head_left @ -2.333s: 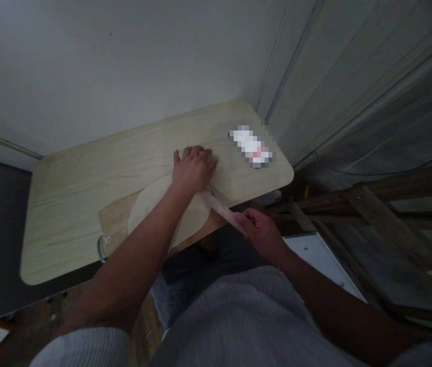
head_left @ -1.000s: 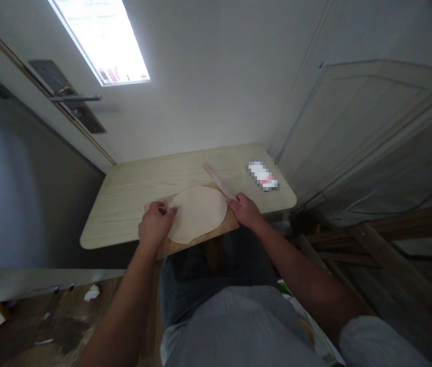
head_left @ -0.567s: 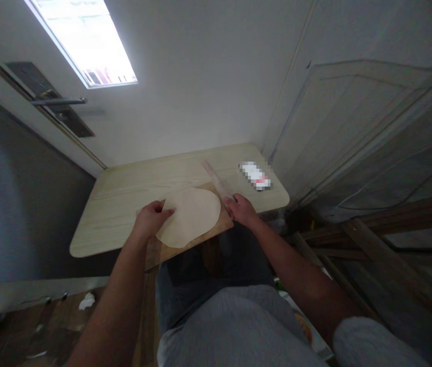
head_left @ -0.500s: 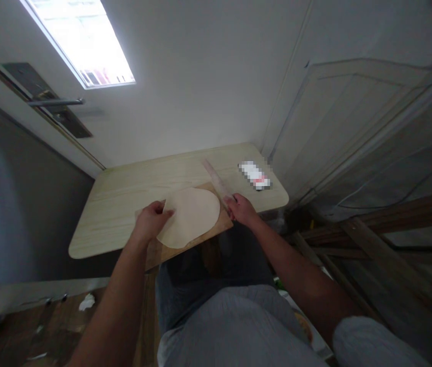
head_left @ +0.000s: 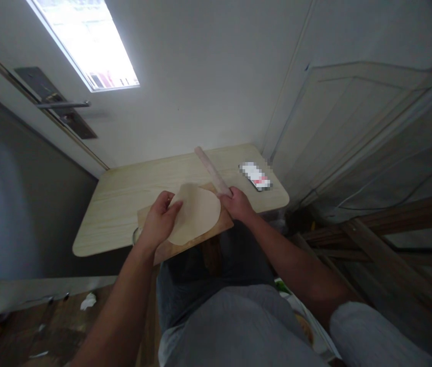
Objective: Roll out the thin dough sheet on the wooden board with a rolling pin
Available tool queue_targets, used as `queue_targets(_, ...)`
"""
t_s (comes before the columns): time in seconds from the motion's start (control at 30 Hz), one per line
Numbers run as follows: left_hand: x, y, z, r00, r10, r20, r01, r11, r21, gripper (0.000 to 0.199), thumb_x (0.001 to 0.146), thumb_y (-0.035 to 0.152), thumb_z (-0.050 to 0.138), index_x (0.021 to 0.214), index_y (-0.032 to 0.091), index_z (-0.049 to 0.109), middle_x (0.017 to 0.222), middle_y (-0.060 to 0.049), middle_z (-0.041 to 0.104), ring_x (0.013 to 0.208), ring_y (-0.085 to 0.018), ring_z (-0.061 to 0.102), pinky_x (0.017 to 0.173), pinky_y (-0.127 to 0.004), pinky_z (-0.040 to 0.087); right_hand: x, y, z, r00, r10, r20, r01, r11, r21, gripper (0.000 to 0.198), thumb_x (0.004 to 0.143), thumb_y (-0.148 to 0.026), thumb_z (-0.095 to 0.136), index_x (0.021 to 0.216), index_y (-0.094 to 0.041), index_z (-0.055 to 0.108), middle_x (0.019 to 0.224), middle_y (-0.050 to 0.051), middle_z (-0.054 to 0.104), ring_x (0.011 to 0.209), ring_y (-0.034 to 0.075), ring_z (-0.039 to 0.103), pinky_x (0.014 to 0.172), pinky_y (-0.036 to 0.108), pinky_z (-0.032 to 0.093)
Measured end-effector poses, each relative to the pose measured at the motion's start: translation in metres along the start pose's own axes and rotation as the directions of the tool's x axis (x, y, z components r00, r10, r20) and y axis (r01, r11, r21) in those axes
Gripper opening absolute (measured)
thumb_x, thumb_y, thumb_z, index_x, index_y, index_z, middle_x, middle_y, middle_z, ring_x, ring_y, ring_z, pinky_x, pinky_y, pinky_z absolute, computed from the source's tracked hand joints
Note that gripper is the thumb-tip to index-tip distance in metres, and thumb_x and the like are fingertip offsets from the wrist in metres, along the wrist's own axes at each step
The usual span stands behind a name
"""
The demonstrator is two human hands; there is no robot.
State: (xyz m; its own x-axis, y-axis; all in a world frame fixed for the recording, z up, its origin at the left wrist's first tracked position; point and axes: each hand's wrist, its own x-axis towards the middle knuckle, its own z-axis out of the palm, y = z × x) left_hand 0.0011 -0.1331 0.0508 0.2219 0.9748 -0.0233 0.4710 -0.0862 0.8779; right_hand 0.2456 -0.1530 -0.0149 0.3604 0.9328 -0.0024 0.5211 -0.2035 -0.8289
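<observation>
Left fingers (head_left: 166,197) pinched the edge of a thin, pale, rounded sheet (head_left: 200,216), perhaps dough in the dim light, just to their right on a wooden board (head_left: 225,222). Right fingers (head_left: 229,202) clasped a straight, slim stick (head_left: 211,171) pointing away beyond them. Handling that edge seemed the step; the next move called for lightness.

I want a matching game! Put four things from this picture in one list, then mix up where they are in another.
Things:
1. rolling pin
2. dough sheet
3. wooden board
4. door handle

Places:
A. underneath the dough sheet
B. on the door, near the bright window
C. gripped by the right hand
D. held at one edge by the left hand

Right pairs: 1-C, 2-D, 3-A, 4-B
</observation>
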Motion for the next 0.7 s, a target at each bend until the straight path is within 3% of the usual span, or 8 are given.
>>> queue_targets(0.1,-0.004,0.014,-0.004,0.994,0.059,0.095,-0.05,0.995,-0.092,0.028,0.082,0.049,0.06,0.092,0.024,0.052,0.074,0.003,0.058,0.057,-0.012,0.05,0.051,-0.024,0.037,0.011,-0.021,0.004,0.994,-0.108,0.013,0.107,0.992,0.07,0.031,0.086,-0.051,0.06,0.087,-0.019,0.061,0.081,0.002,0.064,0.075,0.017,0.058,0.068,0.027,0.045)
queue_targets(0.2,-0.009,0.032,-0.011,0.987,0.062,0.15,-0.036,0.985,-0.171,0.03,0.079,0.05,0.063,0.091,0.024,0.052,0.074,0.002,0.059,0.057,-0.012,0.051,0.051,-0.024,0.04,0.019,-0.035,0.005,0.975,-0.15,0.162,0.1,0.954,0.283,0.03,0.089,-0.046,0.056,0.1,-0.019,0.063,0.09,0.003,0.067,0.084,0.017,0.06,0.073,0.026,0.048)
queue_targets(0.3,-0.014,0.041,-0.021,0.992,-0.031,0.123,0.058,0.973,-0.224,0.03,0.077,0.049,0.062,0.092,0.024,0.054,0.074,0.001,0.06,0.057,-0.013,0.054,0.053,-0.026,0.044,0.017,-0.037,0.001,0.934,-0.188,0.305,0.05,0.911,0.41,0.028,0.087,-0.041,0.057,0.099,-0.017,0.064,0.088,0.003,0.067,0.084,0.017,0.06,0.072,0.026,0.049)
queue_targets(0.37,-0.015,0.035,-0.026,0.987,-0.123,0.1,0.145,0.956,-0.257,0.031,0.078,0.048,0.061,0.096,0.024,0.056,0.074,0.001,0.061,0.056,-0.013,0.054,0.052,-0.026,0.045,0.013,-0.034,-0.001,0.922,-0.189,0.339,0.024,0.899,0.437,0.026,0.084,-0.04,0.061,0.093,-0.017,0.063,0.081,0.001,0.064,0.076,0.016,0.058,0.067,0.025,0.048)
queue_targets(0.43,-0.014,0.018,-0.028,0.972,-0.204,0.113,0.228,0.932,-0.281,0.032,0.077,0.048,0.063,0.096,0.023,0.057,0.072,0.001,0.063,0.054,-0.013,0.055,0.05,-0.026,0.043,0.01,-0.03,0.0,0.934,-0.157,0.32,0.024,0.923,0.385,0.025,0.081,-0.041,0.064,0.089,-0.017,0.061,0.076,0.0,0.061,0.07,0.016,0.056,0.062,0.025,0.046)
queue_targets(0.53,-0.007,-0.016,-0.025,0.949,-0.283,0.137,0.309,0.919,-0.243,0.029,0.075,0.045,0.065,0.089,0.02,0.057,0.068,0.0,0.063,0.054,-0.015,0.057,0.05,-0.027,0.043,0.013,-0.03,0.01,0.962,-0.102,0.253,0.071,0.989,0.127,0.022,0.083,-0.038,0.062,0.09,-0.017,0.061,0.079,0.002,0.063,0.071,0.016,0.058,0.061,0.026,0.046)
queue_targets(0.57,-0.004,-0.027,-0.023,0.946,-0.307,0.108,0.323,0.924,-0.206,0.027,0.074,0.042,0.064,0.087,0.02,0.057,0.068,-0.001,0.064,0.055,-0.015,0.058,0.052,-0.027,0.043,0.016,-0.031,0.015,0.967,-0.095,0.237,0.096,0.995,0.005,0.02,0.083,-0.036,0.062,0.091,-0.017,0.061,0.082,0.003,0.065,0.073,0.016,0.059,0.063,0.026,0.046)
queue_targets(0.7,0.005,-0.052,-0.015,0.943,-0.321,-0.088,0.326,0.944,0.05,0.021,0.076,0.034,0.06,0.091,0.02,0.06,0.068,-0.001,0.064,0.055,-0.016,0.056,0.052,-0.027,0.04,0.024,-0.042,0.036,0.973,-0.119,0.199,0.149,0.979,-0.143,0.015,0.081,-0.026,0.063,0.094,-0.018,0.061,0.093,0.008,0.068,0.083,0.02,0.061,0.071,0.029,0.045)
